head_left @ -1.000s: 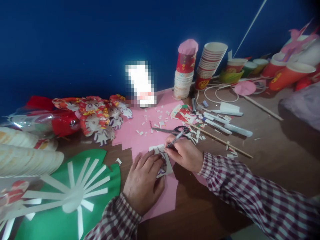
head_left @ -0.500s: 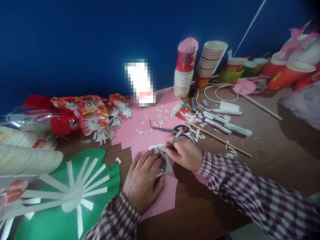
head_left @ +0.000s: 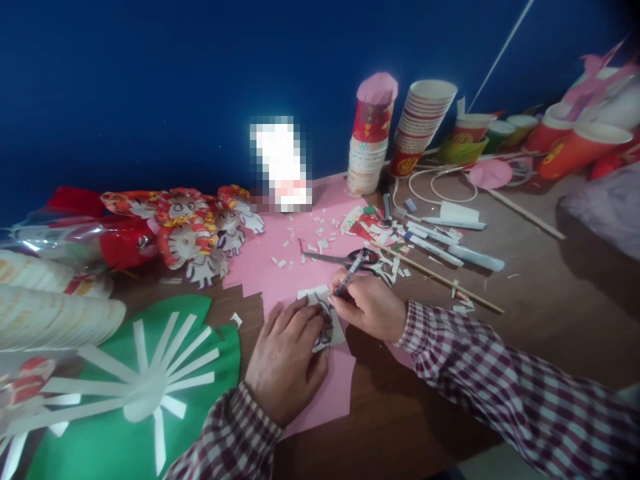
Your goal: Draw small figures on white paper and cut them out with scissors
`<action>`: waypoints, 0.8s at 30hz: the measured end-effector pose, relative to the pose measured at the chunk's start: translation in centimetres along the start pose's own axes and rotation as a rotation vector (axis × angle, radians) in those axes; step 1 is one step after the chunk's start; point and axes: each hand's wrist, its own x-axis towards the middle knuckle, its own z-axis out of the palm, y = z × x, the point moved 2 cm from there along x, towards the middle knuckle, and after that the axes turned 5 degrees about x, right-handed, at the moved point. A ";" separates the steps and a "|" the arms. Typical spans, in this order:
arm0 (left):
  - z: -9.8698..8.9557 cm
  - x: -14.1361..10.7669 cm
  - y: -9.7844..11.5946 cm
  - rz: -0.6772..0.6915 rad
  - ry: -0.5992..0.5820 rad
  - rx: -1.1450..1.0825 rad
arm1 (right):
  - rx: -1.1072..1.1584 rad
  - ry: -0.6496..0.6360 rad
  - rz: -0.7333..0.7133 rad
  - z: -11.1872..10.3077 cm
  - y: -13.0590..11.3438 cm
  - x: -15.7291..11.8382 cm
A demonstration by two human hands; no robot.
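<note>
My right hand (head_left: 371, 303) pinches a dark marker pen (head_left: 351, 272), its tip down at the upper right of a small white paper piece (head_left: 336, 333). Dark outlines of a drawn figure show on that piece, partly covered by my fingers. Lying flat over its left side, my left hand (head_left: 290, 353) presses it down with fingers stretched out. Under both is a pink paper sheet (head_left: 327, 393). A pair of scissors (head_left: 330, 258) with dark handles lies just beyond my right hand.
Paper scraps, several white pens (head_left: 433, 250) and a wooden stick (head_left: 440, 277) lie to the right. Stacked paper cups (head_left: 425, 120) stand behind. At left are cut-out paper figures (head_left: 200, 270) and a green paper sheet (head_left: 200, 413) with a white cut cup. A blurred-out bright patch (head_left: 283, 163) stands at the back.
The marker has tilted slightly and shifted a little along the paper as my right hand moves. My left hand stays in the same place.
</note>
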 end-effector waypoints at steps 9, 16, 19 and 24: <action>0.0 0.0 0.0 -0.001 0.001 0.000 | 0.118 0.088 -0.018 -0.4 0.2 0.0; -0.2 -0.1 0.1 -0.021 0.006 -0.025 | 0.256 0.108 0.015 -0.9 -0.9 -0.3; -0.3 -0.1 0.1 -0.020 0.007 -0.043 | 0.282 0.133 0.058 -1.1 -1.7 0.0; -0.3 -0.3 0.1 -0.001 0.057 -0.066 | 0.190 0.135 0.040 -0.8 -1.9 1.3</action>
